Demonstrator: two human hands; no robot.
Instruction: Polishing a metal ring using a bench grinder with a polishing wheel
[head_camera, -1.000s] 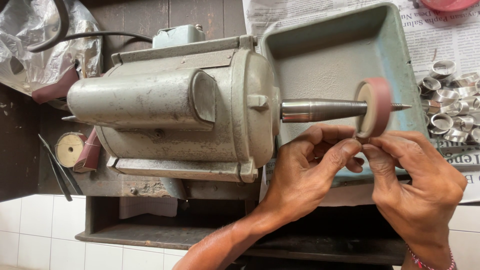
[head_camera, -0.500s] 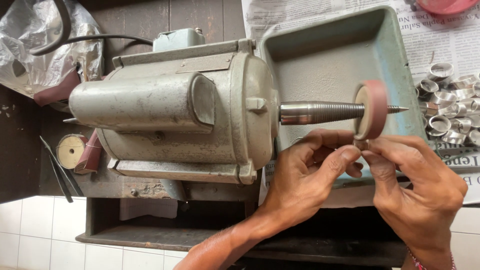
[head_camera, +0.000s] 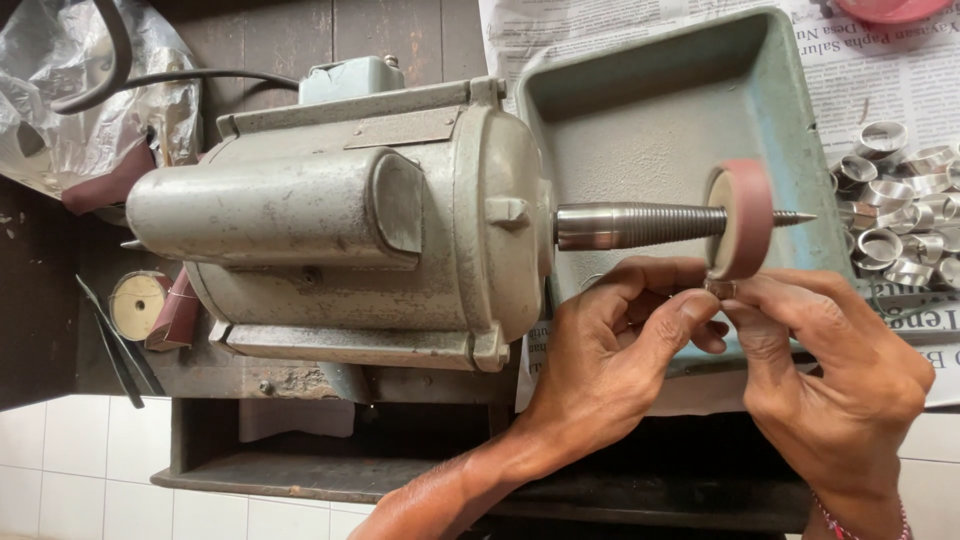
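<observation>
Both hands pinch a small metal ring (head_camera: 720, 289) between fingertips, the left hand (head_camera: 610, 360) and right hand (head_camera: 830, 370) steadying it together against the near edge of the pink polishing wheel (head_camera: 742, 218) on the motor's tapered spindle (head_camera: 640, 224), over the blue-green tray (head_camera: 650, 110). More rings (head_camera: 900, 200) lie far right.

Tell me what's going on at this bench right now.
A person is using both hands to press a small metal ring against the lower edge of a reddish wheel mounted on the pointed spindle of a grey motor. The left hand and right hand pinch the ring between fingertips. A blue-green tray sits beneath the wheel, and a pile of similar rings lies on newspaper to the right.
</observation>
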